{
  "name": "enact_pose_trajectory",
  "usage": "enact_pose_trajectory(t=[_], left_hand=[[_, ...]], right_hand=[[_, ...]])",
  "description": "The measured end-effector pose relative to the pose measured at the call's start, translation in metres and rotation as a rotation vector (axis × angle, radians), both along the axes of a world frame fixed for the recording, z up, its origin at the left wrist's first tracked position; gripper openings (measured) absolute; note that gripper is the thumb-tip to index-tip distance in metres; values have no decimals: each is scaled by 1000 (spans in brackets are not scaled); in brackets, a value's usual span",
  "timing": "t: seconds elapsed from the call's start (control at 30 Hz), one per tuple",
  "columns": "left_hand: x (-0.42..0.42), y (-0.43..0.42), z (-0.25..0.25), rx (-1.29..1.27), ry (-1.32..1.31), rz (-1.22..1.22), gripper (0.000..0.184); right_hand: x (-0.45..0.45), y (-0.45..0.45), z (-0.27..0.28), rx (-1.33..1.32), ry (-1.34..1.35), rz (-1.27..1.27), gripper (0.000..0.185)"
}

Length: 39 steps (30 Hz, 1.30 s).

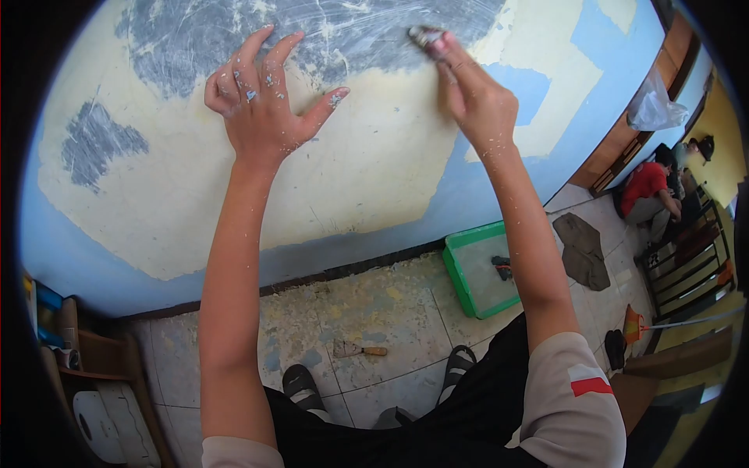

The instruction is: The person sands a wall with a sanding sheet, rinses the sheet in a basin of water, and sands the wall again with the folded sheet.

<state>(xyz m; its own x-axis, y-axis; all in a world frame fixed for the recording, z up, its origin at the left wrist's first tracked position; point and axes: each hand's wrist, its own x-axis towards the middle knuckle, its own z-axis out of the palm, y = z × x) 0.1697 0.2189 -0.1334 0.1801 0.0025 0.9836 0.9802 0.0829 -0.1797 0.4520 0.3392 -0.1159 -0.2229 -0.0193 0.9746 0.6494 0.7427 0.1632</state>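
A small tool (425, 39) is gripped by the right hand (482, 105) against the wall (343, 179); the left hand (257, 101), with nothing grasped, is spread to its left.

Scraper (359, 350) on floor (398, 308) before wall (351, 187); tray (462, 292) to right, cloth (582, 251) farther right.

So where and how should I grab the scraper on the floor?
I'd take the scraper by its wooden handle, fingers coming down from above on the right side. It lies flat between the feet, handle pointing right and wide blade left, so that grip should keep clear of the blade's edge.
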Motion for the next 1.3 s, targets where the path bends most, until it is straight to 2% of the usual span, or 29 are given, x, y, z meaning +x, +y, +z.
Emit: enact_pose_trajectory(t=[0.03, 0.1, 0.13, 0.2, 0.23, 0.3, 0.37, 0.43, 0.47, 0.53, 0.57, 0.63, 0.7, 0.8, 0.9, 0.97, 1.03, 1.07, 1.1, 1.23, 1.3], left_hand=[[2, -1, -1, -6, -19, 5, 77], [4, -2, 2, -6, 5, 29, 80], [4, -3, 2, -9, -4, 26, 80], [2, -4, 4, -28, 16, 65, 81], [2, -4, 3, -24, 11, 67, 81], [4, -3, 2, -5, -4, 9, 81], [5, -3, 3, -2, -11, 0, 81], [4, -2, 1, -8, -17, -12, 81], [-1, -1, 0, 1, -7, 4, 79], [2, 1, 2, 13, 8, 12, 77], [2, -1, 2, -2, 6, -3, 79], [1, -4, 0, -34, 4, -14, 81], [0, -3, 1, -19, 22, 15, 81], [-1, -4, 3, -31, 32, 19, 79], [2, -5, 1, -41, -5, 34, 77], [1, -5, 3, -35, 8, 14, 77], [2, -5, 3, -32, 20, -3, 77], [2, -3, 3, -25, 15, -16, 77], [1, -3, 2, -23, 6, -24, 77], [9, -7, 3, -56, -54, 26, 76], [12, -15, 6, -94, -53, 21, 77]], right_hand=[[-4, -3, 15, -44, 119, 18, 42], [6, -18, 42, -430, 244, -41, 44], [3, -5, 39, -432, 236, -47, 44], [-12, 26, 33, -64, 342, 131, 41], [-15, 32, 30, -61, 338, 134, 41], [-22, 40, 24, 212, 234, 142, 45], [-52, 2, -2, 52, 164, 196, 48], [-64, -43, -44, -116, -126, 197, 44], [-58, -48, -47, -116, -124, 191, 44], [-47, -53, -46, -106, -415, 96, 47], [-41, -45, -38, -106, -408, 93, 47], [-18, -16, -17, 32, -187, -9, 41], [1, -3, -1, 27, -48, -25, 41], [-8, 23, -8, 146, 72, 71, 41], [-33, -6, -34, -2, 58, 71, 41], [-23, -9, -35, 23, -5, 79, 42], [4, -11, -20, 25, -273, -52, 44], [12, -7, -10, 15, -216, -127, 48], [16, 3, -4, -37, -70, -29, 45], [-10, 4, -23, 23, 44, 73, 40], [-19, -18, -46, -141, -76, 120, 44]])
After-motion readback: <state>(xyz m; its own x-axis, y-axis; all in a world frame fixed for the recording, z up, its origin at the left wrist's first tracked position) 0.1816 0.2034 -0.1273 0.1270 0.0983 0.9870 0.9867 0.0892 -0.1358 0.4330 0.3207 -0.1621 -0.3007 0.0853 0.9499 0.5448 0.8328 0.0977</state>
